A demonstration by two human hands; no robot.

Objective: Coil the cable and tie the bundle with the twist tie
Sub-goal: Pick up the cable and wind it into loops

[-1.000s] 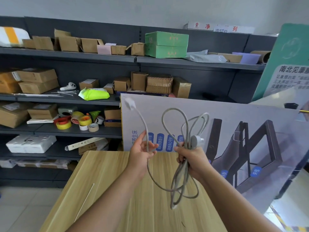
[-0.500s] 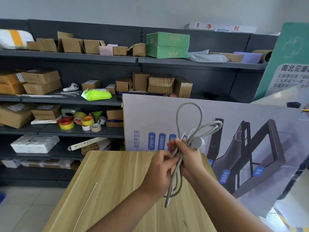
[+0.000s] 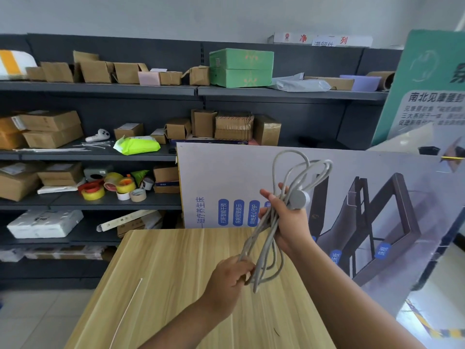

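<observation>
A grey cable is gathered into loose loops above the wooden table. My right hand grips the bundle at its middle, with a round grey puck end sticking out by the thumb. Loops stand up above that hand and hang down below it. My left hand is closed on the lower ends of the loops. A thin white twist tie lies straight on the table to the left, apart from both hands.
A large printed board leans against the table's far and right side. Dark shelves behind hold cardboard boxes, tape rolls and a green box. The table's left edge drops to a tiled floor.
My left hand has slid down from beside the right hand to the bottom of the hanging loops. The bundle has tilted and stretched out between the two hands.
</observation>
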